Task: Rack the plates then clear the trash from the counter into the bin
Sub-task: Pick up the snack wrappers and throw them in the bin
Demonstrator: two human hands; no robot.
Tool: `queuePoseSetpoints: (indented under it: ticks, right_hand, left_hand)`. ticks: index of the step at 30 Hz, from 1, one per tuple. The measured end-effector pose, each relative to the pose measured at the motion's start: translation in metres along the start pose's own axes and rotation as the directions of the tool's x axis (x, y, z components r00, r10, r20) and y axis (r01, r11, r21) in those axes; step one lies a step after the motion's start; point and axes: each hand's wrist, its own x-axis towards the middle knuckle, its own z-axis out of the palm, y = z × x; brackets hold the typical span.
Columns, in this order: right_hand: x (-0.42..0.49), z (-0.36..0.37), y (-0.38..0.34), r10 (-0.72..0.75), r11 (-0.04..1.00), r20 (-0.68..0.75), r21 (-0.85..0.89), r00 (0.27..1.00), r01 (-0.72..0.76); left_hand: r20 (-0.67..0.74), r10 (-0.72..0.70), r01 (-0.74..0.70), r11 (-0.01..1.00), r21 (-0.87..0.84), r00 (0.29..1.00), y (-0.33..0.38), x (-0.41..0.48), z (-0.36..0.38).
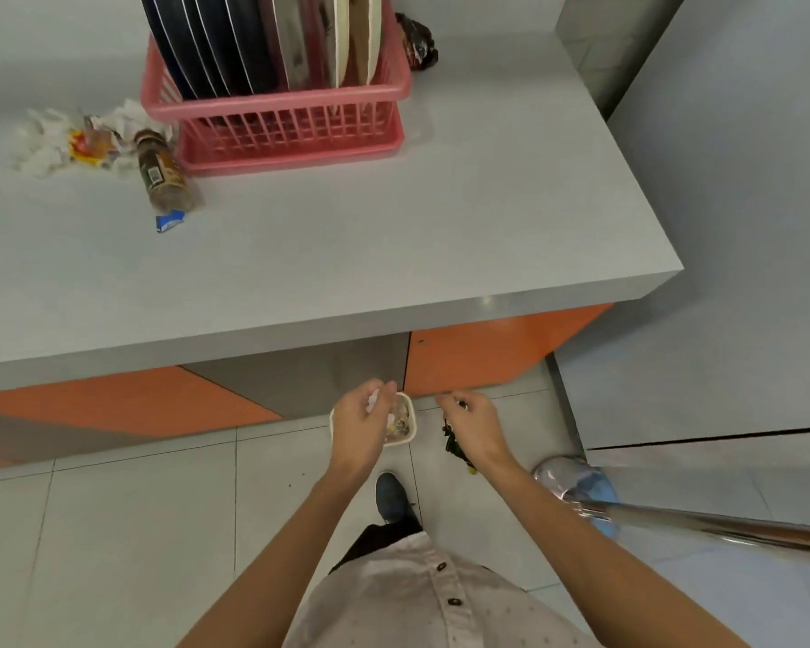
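Observation:
Several plates [235, 44] stand upright in a pink rack [281, 119] at the back of the grey counter [347, 236]. On the floor below the counter edge stands a small white bin [405, 425] with trash inside. My left hand [363, 425] hovers over the bin, fingers curled round a bit of white paper. My right hand [475, 423] is just right of the bin and grips a dark wrapper [454, 441] that hangs beneath it.
Crumpled white tissues and a yellow wrapper [76, 142], a brown bottle lying on its side [162, 173] and a blue scrap [169, 222] lie left of the rack. A dark crumpled bag [417, 42] sits behind it. A shiny metal pole [702, 521] crosses the floor at right.

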Motion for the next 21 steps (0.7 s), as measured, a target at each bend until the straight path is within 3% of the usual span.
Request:
queuePoseSetpoints:
  ticks: [2,5,11,17,21]
  right_hand:
    - [-0.021,-0.002,0.011,0.035,0.999,0.024,0.028,0.999,-0.035]
    - [-0.048,-0.003,0.028,0.036,0.996,0.133,-0.088,0.991,-0.025]
    - [-0.096,-0.001,0.059,0.136,0.984,0.369,-0.159,0.919,-0.082]
    - [-0.125,0.015,0.068,0.168,0.984,0.430,-0.128,0.887,-0.125]
    - [-0.121,0.029,0.051,0.108,0.991,0.461,-0.121,0.881,-0.058]
  left_hand:
    - [-0.016,-0.042,0.042,0.999,-0.016,0.999,-0.014,-0.027,0.001]
    - [0.030,-0.064,0.062,0.996,0.072,0.998,-0.025,-0.062,0.005]
    - [0.057,-0.132,0.122,0.982,0.147,0.990,-0.033,-0.125,0.007]
    - [0.071,-0.179,0.173,0.981,0.084,0.981,-0.031,-0.155,-0.014]
    - [0.106,-0.197,0.195,0.980,0.025,0.975,-0.026,-0.146,-0.038]
